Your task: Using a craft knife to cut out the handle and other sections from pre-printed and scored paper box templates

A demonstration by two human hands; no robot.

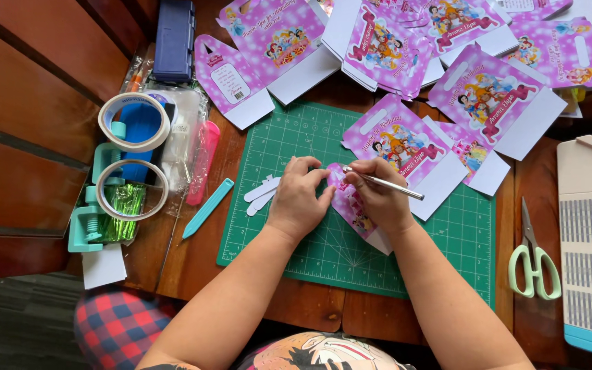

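While the right hand [378, 195] grips a slim silver craft knife [385, 183] pen-fashion, its tip down near the upper edge of a pink printed card cut-out [349, 205], the left hand [298, 199] lies curled on the same piece, fingertips pressed on the card just beside the blade. The cut-out rests on the green cutting mat [289, 144], partly hidden under both hands, so the exact line being cut cannot be seen. To do this well, I judge that the holding fingers belong behind or to the side of the blade's path, never ahead of it, and the pressure should pin the card flat so it does not creep on the mat. A light, shallow-angled stroke looks safer than a deep one, since the card is thin and the shape curved. Small white offcuts [262, 192] lie on the mat just left of the left hand and could snag the piece if it slides. Further out, more pink printed box blanks [495, 96] crowd the top of the counter [310, 308]; two rolls of tape [133, 122] and a teal folding tool [207, 208] sit to the left, and green-handled scissors [533, 260] to the right.
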